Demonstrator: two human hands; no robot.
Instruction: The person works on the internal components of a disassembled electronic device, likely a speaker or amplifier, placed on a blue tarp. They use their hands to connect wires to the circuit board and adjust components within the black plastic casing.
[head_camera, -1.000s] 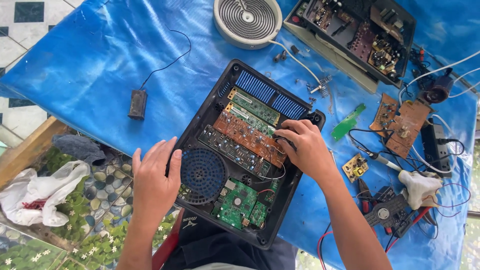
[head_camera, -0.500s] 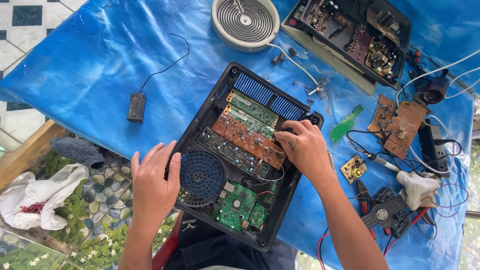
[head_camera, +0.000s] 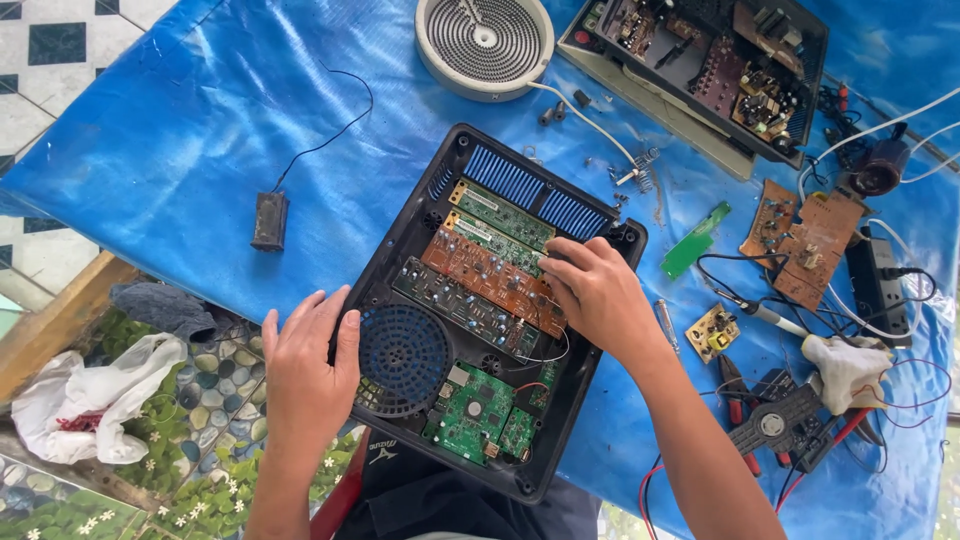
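Observation:
A black opened appliance housing (head_camera: 400, 240) lies on a blue tarp (head_camera: 200, 120), holding green and brown circuit boards (head_camera: 480, 265), a round blue fan (head_camera: 402, 360) and a small green board (head_camera: 472, 408). My left hand (head_camera: 305, 365) rests flat with fingers apart on the housing's left edge beside the fan. My right hand (head_camera: 595, 295) lies with curled fingers on the right end of the brown circuit board, fingertips pressing at it; whether it pinches anything is hidden.
A round coil heating element (head_camera: 485, 40) and a second opened device (head_camera: 710, 65) lie at the top. Loose boards (head_camera: 795, 235), a green strip (head_camera: 695, 240), a power strip (head_camera: 875, 275), pliers and wires crowd the right. A small black box (head_camera: 269, 220) sits left; a white bag (head_camera: 85, 395) lies off the tarp.
Both hands stay in nearly the same places; the view has shifted slightly. My right hand's fingers have moved a little on the brown board.

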